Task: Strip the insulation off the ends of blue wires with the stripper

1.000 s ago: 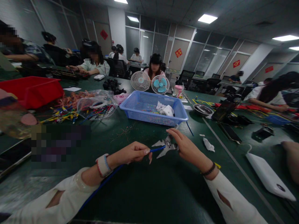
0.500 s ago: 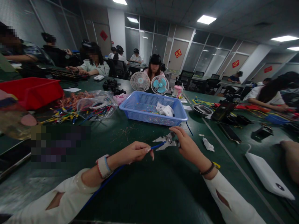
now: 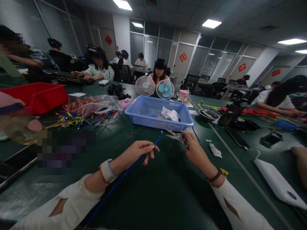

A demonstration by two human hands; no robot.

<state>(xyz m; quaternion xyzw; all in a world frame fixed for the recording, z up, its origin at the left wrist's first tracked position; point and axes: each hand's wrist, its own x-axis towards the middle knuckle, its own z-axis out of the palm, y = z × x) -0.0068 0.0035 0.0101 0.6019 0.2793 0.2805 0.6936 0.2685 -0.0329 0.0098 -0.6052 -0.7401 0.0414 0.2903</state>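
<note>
Between the thumb and fingers of my left hand is a blue wire, whose short end points up and away, with a small pale or copper tip. The rest of the wire runs back under my left wrist toward the table's near edge. My right hand is closed on metal wire-stripping pliers, whose jaws point left and stand apart from the wire's tip. Just beyond both hands sits a blue plastic basket holding crumpled white tissue and small coloured bits.
At the left lie a red bin, colourful wires with lugs and a plastic bag. Two fans stand behind the basket. To the right are a metal bowl, crumpled tissue and a white power bank. People sit around.
The pliers have come off the blue wire and moved slightly right and up. The wire's end now tilts upward, and my left hand's lower fingers have spread.
</note>
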